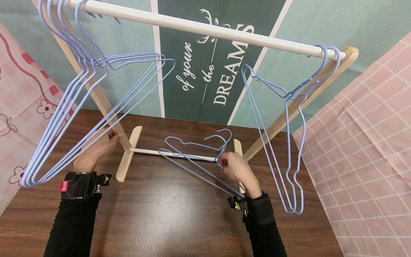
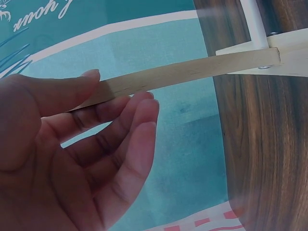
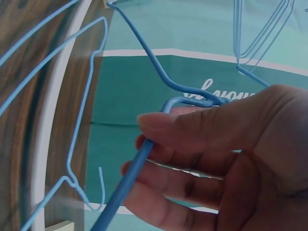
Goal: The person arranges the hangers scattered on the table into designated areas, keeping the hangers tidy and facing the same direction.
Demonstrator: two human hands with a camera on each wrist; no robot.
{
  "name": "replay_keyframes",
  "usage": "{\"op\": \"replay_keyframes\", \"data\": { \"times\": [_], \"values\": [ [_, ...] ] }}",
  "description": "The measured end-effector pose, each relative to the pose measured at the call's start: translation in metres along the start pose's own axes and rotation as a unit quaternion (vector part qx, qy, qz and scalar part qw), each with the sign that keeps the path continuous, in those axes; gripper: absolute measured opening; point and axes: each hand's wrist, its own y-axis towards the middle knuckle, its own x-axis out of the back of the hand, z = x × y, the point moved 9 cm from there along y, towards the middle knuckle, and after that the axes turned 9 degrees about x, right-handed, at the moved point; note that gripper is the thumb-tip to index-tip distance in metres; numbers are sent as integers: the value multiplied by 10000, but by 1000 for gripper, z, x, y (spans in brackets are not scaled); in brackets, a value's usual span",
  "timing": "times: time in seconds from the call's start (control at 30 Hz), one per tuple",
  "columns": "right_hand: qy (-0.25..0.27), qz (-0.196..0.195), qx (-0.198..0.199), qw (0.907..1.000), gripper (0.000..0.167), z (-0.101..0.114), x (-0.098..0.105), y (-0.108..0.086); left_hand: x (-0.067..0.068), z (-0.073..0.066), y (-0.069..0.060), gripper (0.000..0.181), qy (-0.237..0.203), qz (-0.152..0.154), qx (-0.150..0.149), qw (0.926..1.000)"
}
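My left hand (image 1: pixel 99 147) is at the rack's left wooden post (image 1: pixel 102 100), low down. In the left wrist view, thumb and curled fingers pinch the post (image 2: pixel 183 72) from both sides. Over near the right foot, my right hand (image 1: pixel 238 170) pinches a blue hanger by its neck. The right wrist view shows the thumb and fingers on this hanger (image 3: pixel 126 182) where hook and shoulder meet. A second blue hanger (image 3: pixel 91 86) lies behind it, its hook pointing to the right foot in the head view. Both overlap above the lower white bar (image 1: pixel 146 152).
Several blue hangers (image 1: pixel 72 87) hang at the left end of the upper white rail (image 1: pixel 192 26). Two more hangers (image 1: pixel 287 117) hang at its right end. Wooden feet (image 1: pixel 123 167) stand on the brown table (image 1: pixel 160 221). Pink cloths (image 1: pixel 369 150) flank the sides.
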Motion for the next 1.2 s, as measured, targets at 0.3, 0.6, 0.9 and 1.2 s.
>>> {"op": "replay_keyframes", "data": {
  "times": [0.3, 0.6, 0.9, 1.2],
  "values": [
    [-86, -86, 54, 9999, 16, 7, 11, -2, 2, -1, 0, 19, 101, -127, -79, 9998],
    [70, -231, -47, 9997, 14, 13, 23, -4, 4, -1, 0, 21, 157, -189, -36, 9997],
    [93, -394, -71, 9992, 13, 20, 40, -7, 5, -2, -1, 20, 84, -330, -146, 9993],
    [-9, -587, -41, 9983, 11, 16, 59, -13, 6, -1, -1, 22, 158, -409, -85, 9990]
  ]
}}
